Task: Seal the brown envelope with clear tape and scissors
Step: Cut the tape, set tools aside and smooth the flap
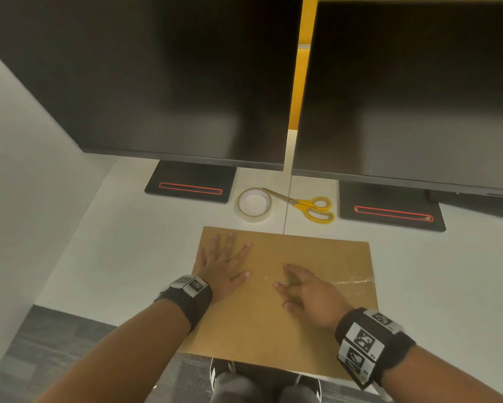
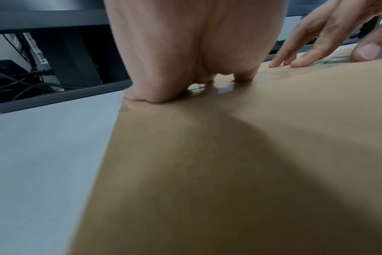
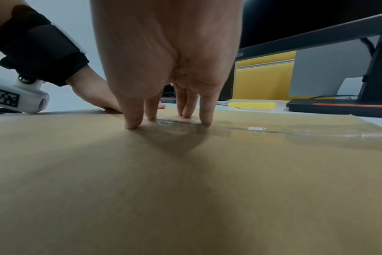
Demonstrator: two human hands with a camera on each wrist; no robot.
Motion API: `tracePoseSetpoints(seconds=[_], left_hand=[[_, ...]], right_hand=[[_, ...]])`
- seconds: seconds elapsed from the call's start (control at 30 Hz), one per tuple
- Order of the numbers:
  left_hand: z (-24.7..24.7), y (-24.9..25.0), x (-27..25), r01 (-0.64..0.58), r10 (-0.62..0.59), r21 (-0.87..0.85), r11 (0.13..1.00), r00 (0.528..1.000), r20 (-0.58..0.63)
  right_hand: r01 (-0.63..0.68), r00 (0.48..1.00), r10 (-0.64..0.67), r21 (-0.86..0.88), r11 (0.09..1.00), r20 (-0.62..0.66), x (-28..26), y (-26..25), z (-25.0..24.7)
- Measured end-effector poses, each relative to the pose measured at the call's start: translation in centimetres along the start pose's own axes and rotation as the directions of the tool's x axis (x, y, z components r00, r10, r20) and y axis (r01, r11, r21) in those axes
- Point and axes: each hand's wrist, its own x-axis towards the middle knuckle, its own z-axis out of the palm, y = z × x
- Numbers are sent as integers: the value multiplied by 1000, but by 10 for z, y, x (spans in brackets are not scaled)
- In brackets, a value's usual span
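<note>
Envelope point(image 1: 273, 315) lies flat under both hands: left hand point(image 1: 224, 266) splayed, right hand point(image 1: 308, 295) fingertips seemingly on its tape strip point(image 1: 352, 281).

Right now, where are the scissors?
In the head view the yellow-handled scissors lie on the white desk beyond the brown envelope, just right of the tape roll, between the two monitor bases.

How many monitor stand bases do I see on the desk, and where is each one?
2. One monitor stand base sits behind the tape roll, to its left. The other base sits right of the scissors. More may be hidden outside the view.
</note>
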Motion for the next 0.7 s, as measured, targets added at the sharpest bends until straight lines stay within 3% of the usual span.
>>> tracePoseSetpoints(seconds=[0.13,0.23,0.4,0.53,0.7], left_hand=[[-4,-2,3,-9,9,-2,1000,1000,-5],[-3,4,3,5,-5,-1,1000,997,-78],[-2,35,0,-65,55,-57,996,986,-157],[4,52,3,9,-12,-80,997,999,-33],[3,51,8,9,-9,-20,1000,1000,-4]], right_hand=[[-20,999,21,26,999,-36,-2,0,1],[-51,996,55,51,997,-73,1,3,-4],[-212,948,217,50,976,-231,3,24,-6],[-266,954,266,23,964,-138,-10,31,6],[-124,992,123,-127,984,-19,-20,41,19]])
